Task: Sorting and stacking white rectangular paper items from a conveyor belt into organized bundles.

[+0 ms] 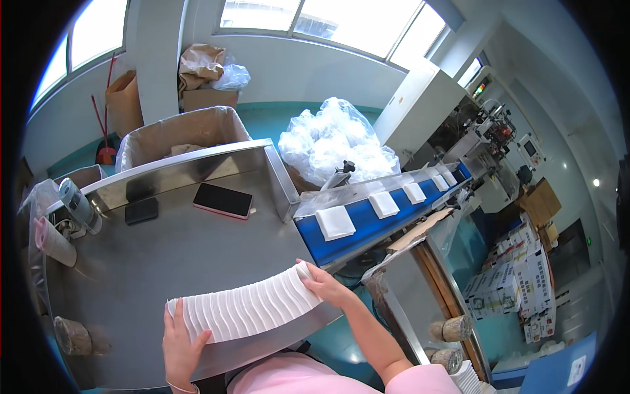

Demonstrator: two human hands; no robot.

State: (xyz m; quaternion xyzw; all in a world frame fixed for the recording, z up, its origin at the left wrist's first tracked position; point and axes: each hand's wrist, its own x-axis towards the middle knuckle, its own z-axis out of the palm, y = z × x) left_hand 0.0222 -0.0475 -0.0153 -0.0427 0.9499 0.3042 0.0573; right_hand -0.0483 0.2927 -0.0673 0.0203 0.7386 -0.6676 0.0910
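Left hand (178, 341): I press my flat palm against the near end of the white napkin row (246, 307).
Right hand (321, 284): I squeeze the far end evenly, so the row will not buckle on the steel table (164, 256).

Bright daylight poured from the windows (341, 23) along the top of the frame, blown out white. The steel counter (164, 262) showed soft glare. Fisheye bending and black vignetting ringed the edges.

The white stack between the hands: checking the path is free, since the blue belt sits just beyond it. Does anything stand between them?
Nothing visible does. The white stack lies by the blue belt, with only bare steel table between.
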